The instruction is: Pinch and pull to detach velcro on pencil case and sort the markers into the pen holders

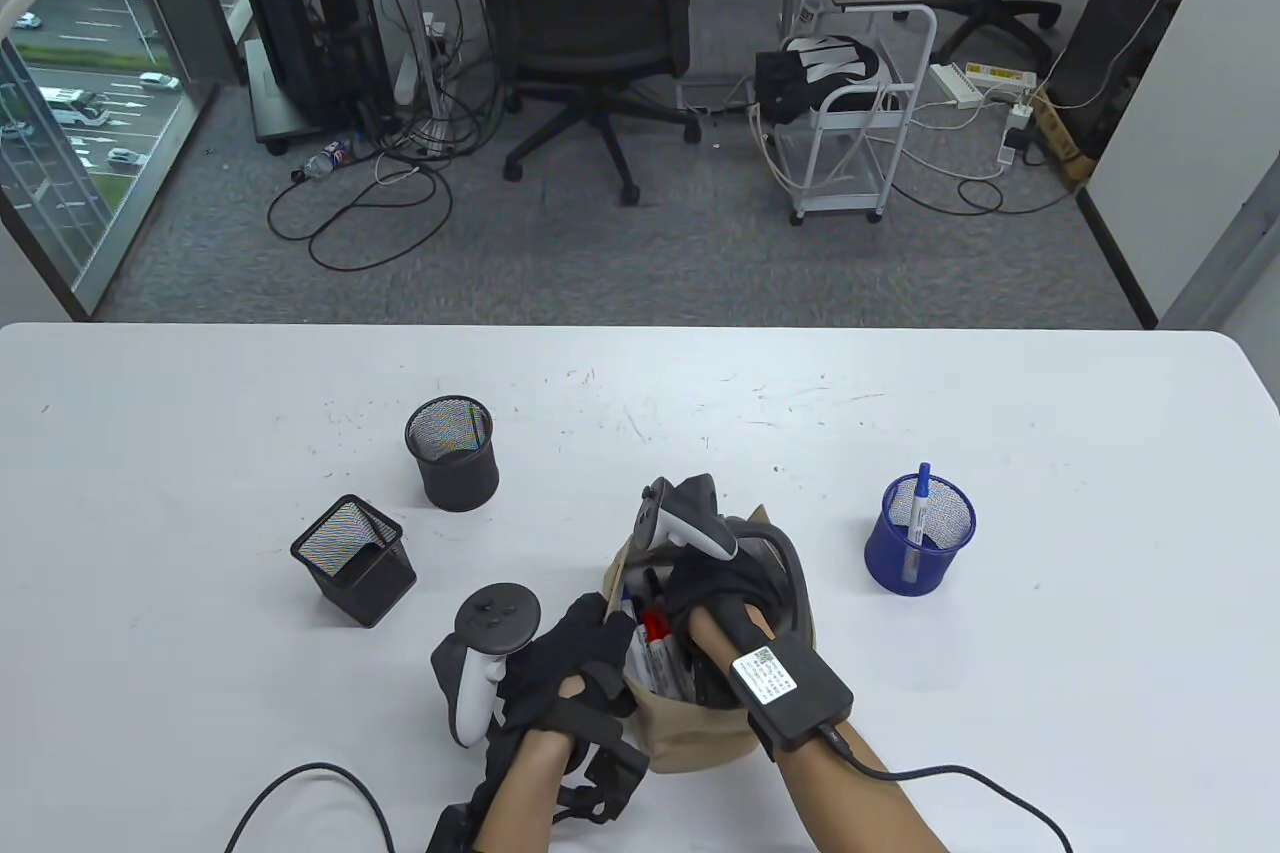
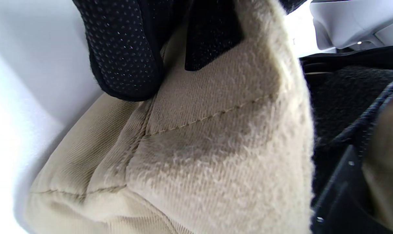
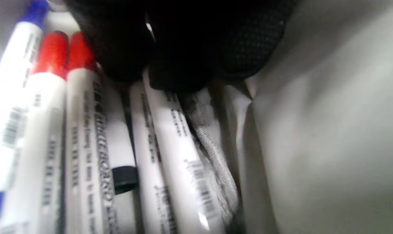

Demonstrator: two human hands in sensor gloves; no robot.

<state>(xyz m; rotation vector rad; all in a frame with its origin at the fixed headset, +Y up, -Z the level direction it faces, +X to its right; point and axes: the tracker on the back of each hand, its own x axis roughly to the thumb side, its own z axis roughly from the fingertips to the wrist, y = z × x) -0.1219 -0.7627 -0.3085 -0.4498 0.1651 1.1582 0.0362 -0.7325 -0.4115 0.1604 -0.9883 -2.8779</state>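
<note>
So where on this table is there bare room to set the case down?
Bare patches: the far strip behind the round black holder, the span between the pencil case and blue holder, and the right end. Crowded: near centre, where left hand and right hand work the case beside the square holder.

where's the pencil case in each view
Table view: pencil case, beige, bottom centre, between both hands.
Left wrist view: fills the frame, its outer fabric held by the left hand.
Right wrist view: its pale inner lining on the right.
Shared landmark: the red-capped markers inside it.
</note>
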